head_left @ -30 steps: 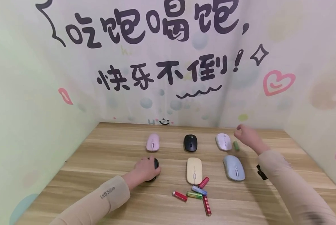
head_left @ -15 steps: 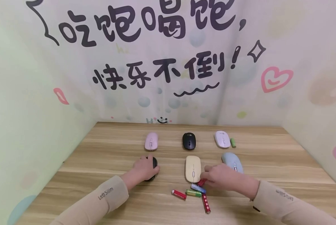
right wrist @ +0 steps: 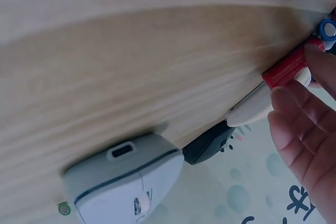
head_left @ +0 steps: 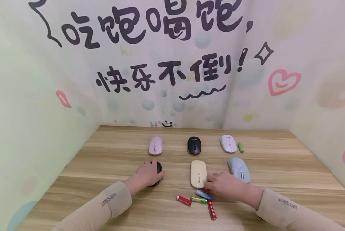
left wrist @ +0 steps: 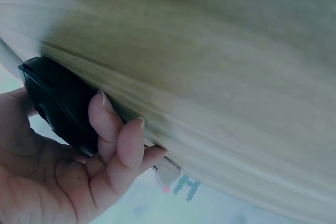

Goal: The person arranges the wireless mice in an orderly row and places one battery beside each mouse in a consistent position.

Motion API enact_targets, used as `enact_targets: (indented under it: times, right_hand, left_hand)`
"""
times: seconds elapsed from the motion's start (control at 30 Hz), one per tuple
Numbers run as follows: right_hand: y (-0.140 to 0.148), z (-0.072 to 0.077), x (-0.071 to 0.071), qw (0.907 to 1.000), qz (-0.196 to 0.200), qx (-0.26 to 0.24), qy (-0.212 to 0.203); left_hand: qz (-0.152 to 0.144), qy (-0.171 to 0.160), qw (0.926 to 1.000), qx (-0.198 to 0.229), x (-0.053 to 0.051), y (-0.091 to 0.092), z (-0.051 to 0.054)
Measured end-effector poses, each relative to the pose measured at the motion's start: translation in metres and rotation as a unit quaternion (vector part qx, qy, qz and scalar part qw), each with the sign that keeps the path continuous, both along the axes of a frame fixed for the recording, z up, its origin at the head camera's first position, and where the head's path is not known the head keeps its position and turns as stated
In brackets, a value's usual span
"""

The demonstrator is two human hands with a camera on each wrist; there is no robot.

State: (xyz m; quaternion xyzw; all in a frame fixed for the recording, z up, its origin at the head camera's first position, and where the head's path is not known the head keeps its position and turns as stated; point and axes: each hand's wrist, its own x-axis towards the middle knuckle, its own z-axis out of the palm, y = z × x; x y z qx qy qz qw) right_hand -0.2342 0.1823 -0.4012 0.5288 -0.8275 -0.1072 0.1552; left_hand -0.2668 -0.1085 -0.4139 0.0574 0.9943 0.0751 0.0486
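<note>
Since the red battery (right wrist: 291, 66) sits close beside the cream mouse (head_left: 198, 173) and next to the blue battery (head_left: 203, 194), picking it up cleanly calls for a narrow, unhurried grip. The right hand (head_left: 224, 185) pinches it between thumb and fingertips, the thumb towards one end; whether it is already clear of the worktop (head_left: 161, 219) I cannot tell. A straight lift, before any sideways travel, should suit best, because a sweep could roll the blue battery or the green-and-yellow battery (head_left: 199, 199), or nudge the cream mouse. Round cells turn easily, so light pressure near the middle of the length would likely hold it steadier than a squeeze at one end. The left hand (head_left: 147, 173), meanwhile, is wrapped around a black mouse (left wrist: 63, 98) at the near left, thumb on one side and fingers on the other; a quiet, even hold there should leave attention free for the pinch. On the way out, the right wrist should pass well above the light-blue mouse (head_left: 239, 170), which lies just beyond it.
</note>
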Motion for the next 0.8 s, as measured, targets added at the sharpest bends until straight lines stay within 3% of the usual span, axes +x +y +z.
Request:
enact_targets:
  times: [0.3, 0.5, 0.57, 0.73, 0.8]
  right_hand:
    - [0.0069, -0.0008, -0.0035, 0.9875, -0.02, 0.007, -0.156]
    - [0.0093, -0.0027, -0.0034, 0.9808, -0.035, 0.002, -0.192]
    - [0.0092, -0.0025, -0.0034, 0.9785, -0.045, 0.002, -0.201]
    - [0.0084, -0.0012, -0.0035, 0.9703, -0.068, 0.001, -0.232]
    - [0.0079, -0.0006, -0.0032, 0.9648, -0.078, -0.001, -0.251]
  left_hand:
    - [-0.005, 0.01, 0.9999, 0.0, 0.0007, -0.0003, 0.0]
    - [-0.002, 0.01, 0.9999, 0.008, 0.0013, -0.0002, 0.0001]
    - [-0.006, 0.021, 0.9998, 0.002, -0.0011, -0.0019, -0.0061]
    - [-0.006, 0.018, 0.9998, 0.001, 0.0009, -0.0009, -0.0039]
    - [-0.003, 0.007, 0.9999, 0.007, 0.0043, 0.0011, 0.0027]
